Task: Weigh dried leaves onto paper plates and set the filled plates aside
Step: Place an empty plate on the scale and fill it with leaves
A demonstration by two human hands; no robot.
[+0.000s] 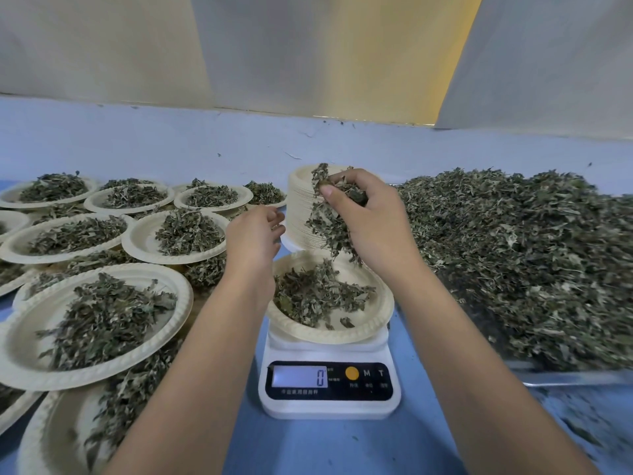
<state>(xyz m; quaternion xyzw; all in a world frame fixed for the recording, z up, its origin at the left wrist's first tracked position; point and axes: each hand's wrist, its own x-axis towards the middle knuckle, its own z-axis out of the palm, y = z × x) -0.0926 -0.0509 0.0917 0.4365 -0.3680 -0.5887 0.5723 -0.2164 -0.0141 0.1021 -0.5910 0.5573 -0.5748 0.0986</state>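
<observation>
- Dried grey-green leaves (102, 317) lie heaped on round cream paper plates (185, 296) across the blue table's (308, 447) left.
- The left hand (255, 234) hovers, fingers loosely curled, holding nothing.
- A part-filled paper plate (387, 303) sits on the white digital scale (329, 406); display reads "0", buttons "M" and "T".
- The right hand (373, 214) clutches a leaf clump (329, 224) above it, before a stack of empty plates (298, 217).
- A loose leaf heap (513, 252) fills the metal tray (565, 377).

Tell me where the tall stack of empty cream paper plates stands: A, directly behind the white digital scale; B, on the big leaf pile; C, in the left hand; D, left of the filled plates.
A: the stack of cream paper plates rises just behind the white digital scale.
</observation>
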